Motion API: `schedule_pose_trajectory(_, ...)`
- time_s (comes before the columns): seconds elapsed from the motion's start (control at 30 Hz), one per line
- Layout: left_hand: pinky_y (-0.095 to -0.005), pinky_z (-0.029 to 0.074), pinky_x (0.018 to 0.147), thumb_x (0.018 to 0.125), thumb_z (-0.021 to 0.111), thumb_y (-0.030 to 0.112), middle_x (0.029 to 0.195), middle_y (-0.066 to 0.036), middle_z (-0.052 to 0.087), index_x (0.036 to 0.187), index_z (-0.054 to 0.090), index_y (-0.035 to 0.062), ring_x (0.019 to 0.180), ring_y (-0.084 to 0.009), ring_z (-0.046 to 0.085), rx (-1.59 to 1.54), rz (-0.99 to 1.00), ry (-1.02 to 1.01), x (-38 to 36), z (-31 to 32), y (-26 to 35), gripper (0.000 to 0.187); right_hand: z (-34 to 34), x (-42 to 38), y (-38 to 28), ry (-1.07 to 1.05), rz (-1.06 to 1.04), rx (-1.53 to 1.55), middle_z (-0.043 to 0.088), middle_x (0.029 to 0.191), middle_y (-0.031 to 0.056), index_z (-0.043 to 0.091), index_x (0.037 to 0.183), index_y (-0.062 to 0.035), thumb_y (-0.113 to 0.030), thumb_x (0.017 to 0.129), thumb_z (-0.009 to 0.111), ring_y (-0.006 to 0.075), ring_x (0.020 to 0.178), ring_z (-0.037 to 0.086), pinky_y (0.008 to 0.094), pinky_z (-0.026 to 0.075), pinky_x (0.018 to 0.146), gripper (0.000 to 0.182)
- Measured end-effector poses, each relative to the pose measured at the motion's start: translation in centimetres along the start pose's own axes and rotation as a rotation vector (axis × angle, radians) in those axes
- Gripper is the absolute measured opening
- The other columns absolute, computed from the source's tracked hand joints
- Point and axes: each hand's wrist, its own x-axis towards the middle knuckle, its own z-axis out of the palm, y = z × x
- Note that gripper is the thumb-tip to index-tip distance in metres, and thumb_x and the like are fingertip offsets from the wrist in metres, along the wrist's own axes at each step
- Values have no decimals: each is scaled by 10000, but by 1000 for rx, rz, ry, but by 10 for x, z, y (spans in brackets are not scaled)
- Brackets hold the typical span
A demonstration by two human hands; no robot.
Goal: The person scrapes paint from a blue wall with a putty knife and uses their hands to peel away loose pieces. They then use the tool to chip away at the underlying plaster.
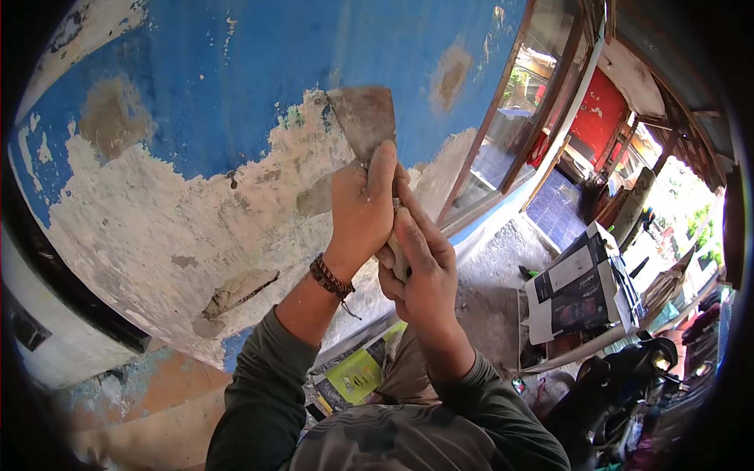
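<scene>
A wide-bladed paint scraper [366,118] points upward, its flat metal blade against the wall near the ragged edge of the blue paint. My left hand [361,206], with a brown braided bracelet at the wrist, is closed around the neck of the scraper, thumb up against the base of the blade. Just below and to the right, my right hand [422,271] wraps the handle, whose pale end shows between the fingers. Behind the hands, the wall [181,228] is bare, whitish plaster low down and blue paint [236,63] higher up.
A window with a brown frame [491,114] borders the wall on the right. Farther right stand a large printed cardboard box [577,286] and a dark motorcycle [613,388]. Yellow-green printed packaging [357,377] lies on the floor by my legs. Blue tiles [554,206] cover the floor beyond.
</scene>
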Motion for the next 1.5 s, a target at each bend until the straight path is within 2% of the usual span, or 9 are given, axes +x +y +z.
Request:
schedule_pose_trajectory(0.1, -246, 363, 488, 921, 494, 241, 636, -6, 531, 690, 557, 22, 570, -77, 470, -69, -30, 15, -23, -2, -20, 325, -7, -16, 13, 62, 15, -150, 459, 689, -17, 349, 1399, -71, -207, 967, 440, 15, 464, 336, 145, 243, 350, 462)
schedule_pose_trajectory(0.47, -237, 382, 505, 923, 490, 262, 629, -10, 529, 755, 570, 30, 557, -76, 475, -108, -105, 24, -31, -7, -29, 297, -8, -23, 22, 59, 46, -132, 449, 699, -22, 356, 1395, -71, -184, 969, 435, 16, 503, 351, 140, 253, 358, 447)
schedule_pose_trajectory(0.53, -270, 378, 482, 926, 476, 297, 536, -52, 537, 638, 559, -8, 510, -96, 497, -97, -97, 66, -24, -7, -23, 428, -3, -17, 22, 82, 50, -125, 451, 704, -20, 363, 1392, -71, -182, 971, 430, 18, 495, 346, 139, 259, 359, 440)
schedule_pose_trajectory(0.6, -272, 374, 477, 925, 476, 284, 532, -59, 533, 633, 549, -4, 490, -113, 489, 144, 105, -4, -4, -9, 2, 417, 12, -2, 2, 41, -38, -121, 464, 735, -18, 363, 1393, -76, -181, 969, 434, 21, 519, 360, 138, 263, 361, 443)
schedule_pose_trajectory(0.63, -274, 372, 473, 924, 480, 276, 527, -61, 529, 617, 534, 2, 481, -126, 488, -13, -38, 13, 3, -7, 10, 415, 10, 1, -3, -19, 0, -36, 471, 778, -18, 356, 1396, -74, -176, 968, 434, 23, 559, 380, 140, 267, 360, 447)
schedule_pose_trajectory(0.77, -301, 345, 452, 930, 466, 246, 534, -54, 517, 621, 524, 5, 474, -129, 475, 31, 80, 107, -22, -3, -26, 396, 1, -21, 14, 75, 31, -167, 569, 1021, -32, 361, 1390, -43, -211, 978, 435, -12, 552, 347, 152, 263, 423, 451)
schedule_pose_trajectory(1.27, -236, 401, 526, 920, 521, 266, 661, -10, 553, 757, 601, 24, 599, -59, 496, -14, -42, 45, -14, -12, -1, 302, 8, -9, 6, 13, -22, -139, 498, 1283, 66, 375, 1366, 10, -158, 975, 436, 8, 682, 431, 152, 350, 521, 430)
schedule_pose_trajectory(1.4, -240, 400, 530, 919, 519, 254, 681, -13, 559, 775, 601, 16, 609, -60, 491, -52, -144, -14, -1, -14, 21, 290, 20, -3, -2, -20, -71, -83, 493, 787, -28, 393, 1378, -72, -194, 959, 451, 9, 583, 389, 148, 244, 386, 440)
schedule_pose_trajectory(1.5, -259, 359, 475, 941, 456, 234, 580, -9, 526, 653, 535, 15, 535, -76, 473, -70, -105, 125, -39, -13, -5, 370, 3, -29, 23, 28, 35, -203, 573, 1127, 30, 388, 1378, -55, -173, 962, 446, 21, 612, 412, 155, 302, 426, 436)
